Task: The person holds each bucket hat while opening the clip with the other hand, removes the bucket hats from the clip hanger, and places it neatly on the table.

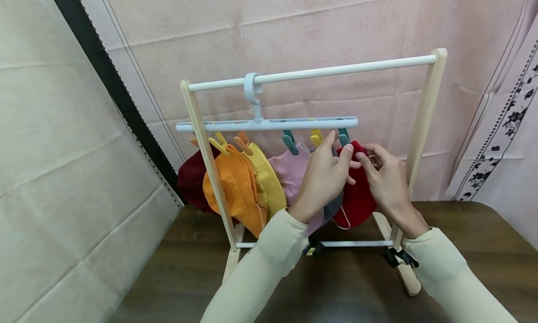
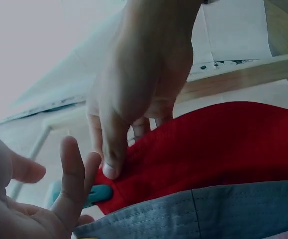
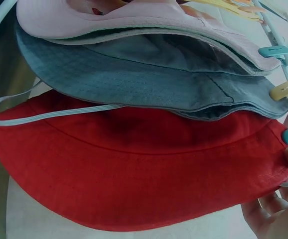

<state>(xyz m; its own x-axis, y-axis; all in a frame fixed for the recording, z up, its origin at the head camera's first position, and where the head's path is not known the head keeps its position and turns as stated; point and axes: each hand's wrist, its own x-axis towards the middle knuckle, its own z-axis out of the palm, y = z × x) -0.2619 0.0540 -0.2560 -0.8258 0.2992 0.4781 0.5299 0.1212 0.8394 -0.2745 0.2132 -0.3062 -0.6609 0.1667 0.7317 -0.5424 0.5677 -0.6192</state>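
Observation:
A red bucket hat (image 1: 357, 197) with a white elastic cord hangs at the right end of a light-blue clip hanger (image 1: 294, 124). My right hand (image 1: 384, 178) pinches its upper edge between thumb and fingers, seen closely in the left wrist view. A teal clothespin (image 2: 100, 193) grips the hat's corner. Beside that clothespin is my left hand (image 1: 323, 173), its fingers spread and partly hiding it; the left wrist view shows no hat cloth between them. A grey-blue hat (image 3: 134, 74) hangs directly next to the red one, partly behind my left hand in the head view.
Pink (image 1: 290, 166), yellow (image 1: 266, 178), orange (image 1: 231, 187) and dark red (image 1: 191, 183) hats hang further left. The hanger hooks over the white top bar (image 1: 336, 72) of a wooden rack (image 1: 424, 113), standing on a brown table (image 1: 168, 281) before a pale cloth backdrop (image 1: 294, 29).

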